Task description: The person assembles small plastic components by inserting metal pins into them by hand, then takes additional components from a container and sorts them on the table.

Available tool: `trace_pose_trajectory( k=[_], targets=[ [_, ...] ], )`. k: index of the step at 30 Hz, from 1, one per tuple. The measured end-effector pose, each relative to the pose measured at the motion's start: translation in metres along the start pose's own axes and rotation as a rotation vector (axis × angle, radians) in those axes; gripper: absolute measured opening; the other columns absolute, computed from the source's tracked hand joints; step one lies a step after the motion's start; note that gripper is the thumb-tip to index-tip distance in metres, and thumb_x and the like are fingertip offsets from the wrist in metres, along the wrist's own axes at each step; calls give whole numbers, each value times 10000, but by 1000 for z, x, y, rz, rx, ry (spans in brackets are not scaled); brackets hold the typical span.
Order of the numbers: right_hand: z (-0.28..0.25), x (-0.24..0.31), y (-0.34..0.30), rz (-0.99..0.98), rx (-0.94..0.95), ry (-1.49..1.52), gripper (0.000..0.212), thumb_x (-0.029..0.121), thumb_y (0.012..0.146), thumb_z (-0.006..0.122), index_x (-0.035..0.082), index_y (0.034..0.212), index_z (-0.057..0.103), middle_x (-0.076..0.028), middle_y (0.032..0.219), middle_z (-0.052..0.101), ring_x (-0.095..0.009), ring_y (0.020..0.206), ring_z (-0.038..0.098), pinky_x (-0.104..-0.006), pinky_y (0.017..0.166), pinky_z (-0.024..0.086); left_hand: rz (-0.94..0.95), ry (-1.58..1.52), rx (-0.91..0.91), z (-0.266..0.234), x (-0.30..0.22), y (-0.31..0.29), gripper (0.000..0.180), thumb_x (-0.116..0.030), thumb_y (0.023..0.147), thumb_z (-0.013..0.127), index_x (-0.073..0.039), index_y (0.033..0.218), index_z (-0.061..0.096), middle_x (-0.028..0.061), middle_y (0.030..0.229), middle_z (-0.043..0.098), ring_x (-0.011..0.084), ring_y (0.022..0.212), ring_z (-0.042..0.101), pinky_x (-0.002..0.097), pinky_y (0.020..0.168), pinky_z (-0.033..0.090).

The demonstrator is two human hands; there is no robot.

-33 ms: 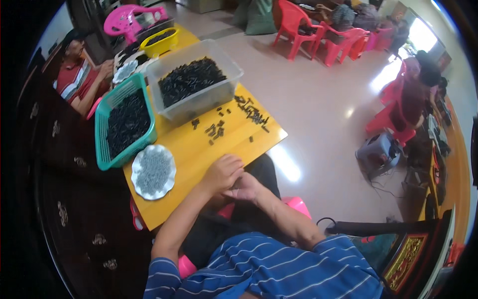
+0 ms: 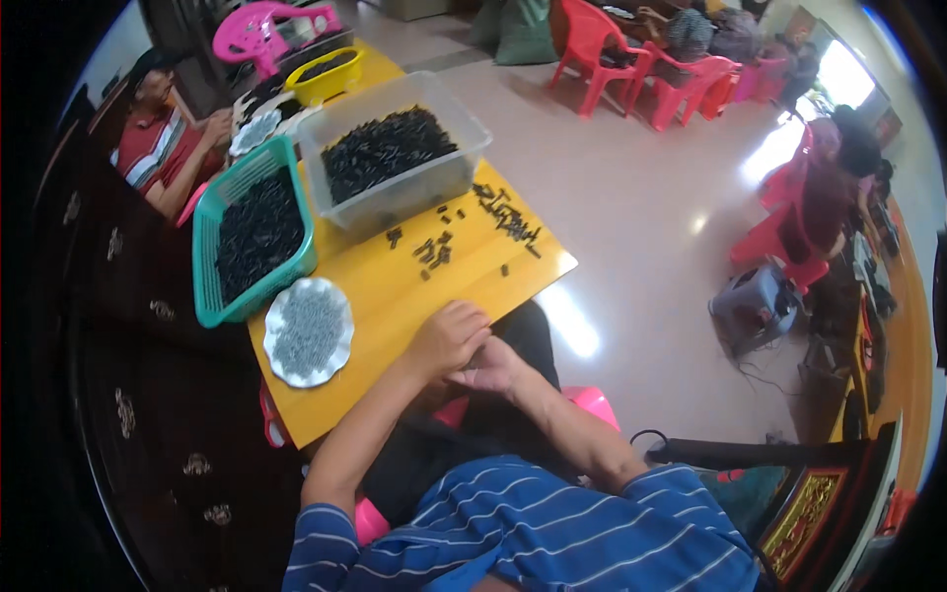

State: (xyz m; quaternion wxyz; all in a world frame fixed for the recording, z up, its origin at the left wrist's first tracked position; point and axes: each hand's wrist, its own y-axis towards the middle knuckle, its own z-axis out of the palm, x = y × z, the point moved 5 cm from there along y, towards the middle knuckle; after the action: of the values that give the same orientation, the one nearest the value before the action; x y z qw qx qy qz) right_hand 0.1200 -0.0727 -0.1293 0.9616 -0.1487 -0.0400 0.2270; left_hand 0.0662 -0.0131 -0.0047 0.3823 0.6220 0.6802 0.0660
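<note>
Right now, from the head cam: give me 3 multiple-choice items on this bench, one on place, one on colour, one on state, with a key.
1. Where does the white scalloped plate of grey bits lie?
A. Inside the clear bin
B. On the yellow table, near the green basket's front end
C. On the floor

2. What colour is the basket holding dark pieces?
A. Green
B. Red
C. Yellow

3. How do the left hand and right hand stand?
A. Far apart, both in the clear bin
B. Together at the table's near edge
C. Flat on the plate

Key: 1 B, the plate sits on the table just in front of the basket. 2 A, its walls are green. 3 B, the hands meet at the edge; what they hold is hidden.
</note>
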Motion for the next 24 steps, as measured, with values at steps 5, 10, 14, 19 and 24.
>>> trace_pose_trajectory(
  k=[5,10,14,19,24],
  targets=[
    [-18,7,-2,-41,88,-1,409,269,994,482,39,1329,525,-123,1320,586,-283,1224,582,-467,1022,508,18,4,-47,23,-10,-3,176,-108,826,704,1,964,694,144,941,676,329,909,644,402,839,527],
    [-62,16,-15,-445,181,-747,596,146,827,631,62,1394,470,-101,1357,545,-244,1285,532,-414,1059,468,-86,-192,-129,26,-18,-2,144,-99,868,666,-18,981,702,133,940,696,320,905,658,399,830,534],
    [-13,12,-6,-317,4,-583,467,186,912,544,43,1355,505,-119,1322,575,-266,1241,565,-443,1044,489,-286,-366,-212,10,7,-12,133,-91,947,606,3,992,689,134,892,701,283,839,687,351,745,536],
    [1,6,-3,20,-124,47,365,222,1063,361,0,1254,577,-170,1211,655,-328,1140,626,-530,1002,529,-356,-286,-279,-22,29,1,177,-118,975,587,12,1038,689,135,913,714,237,885,697,318,793,534],
    [0,12,-5,-44,-176,8,346,215,1069,371,4,1250,578,-159,1226,638,-319,1133,629,-509,990,544,-518,-455,-172,-9,40,0,231,-162,1003,558,23,1053,687,124,959,733,209,925,699,312,844,535]
  ],
)
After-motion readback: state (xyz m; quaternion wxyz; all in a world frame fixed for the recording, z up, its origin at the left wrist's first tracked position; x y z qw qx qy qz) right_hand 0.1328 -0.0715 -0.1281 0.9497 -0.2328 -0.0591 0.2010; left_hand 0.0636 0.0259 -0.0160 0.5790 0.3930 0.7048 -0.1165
